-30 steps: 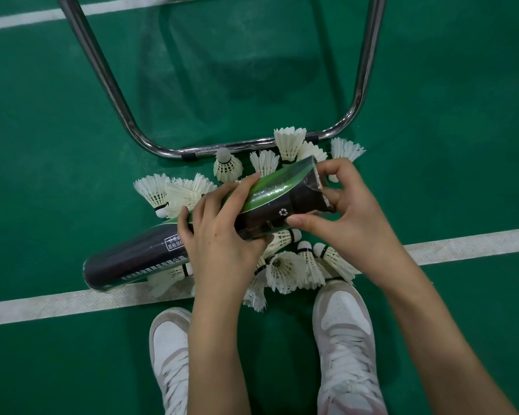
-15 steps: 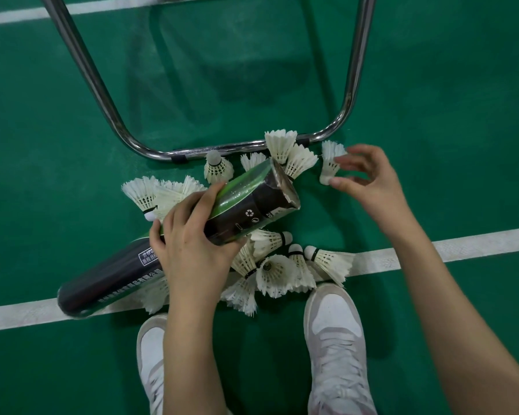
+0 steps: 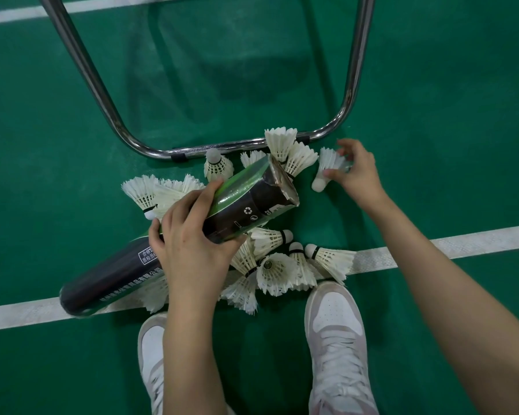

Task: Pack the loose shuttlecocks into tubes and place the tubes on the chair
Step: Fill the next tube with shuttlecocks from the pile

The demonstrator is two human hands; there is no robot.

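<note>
While gripped: one tube (image 3: 174, 235), two hands.

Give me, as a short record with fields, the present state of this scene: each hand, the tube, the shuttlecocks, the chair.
left hand: grips the tube at its middle
right hand: pinches one shuttlecock, cork pointing down
tube: dark with green band, tilted, open end up-right
loose shuttlecocks: piled on the green floor, under and around the tube
chair frame: chrome tube, behind the pile
shoes: just below the pile
</note>
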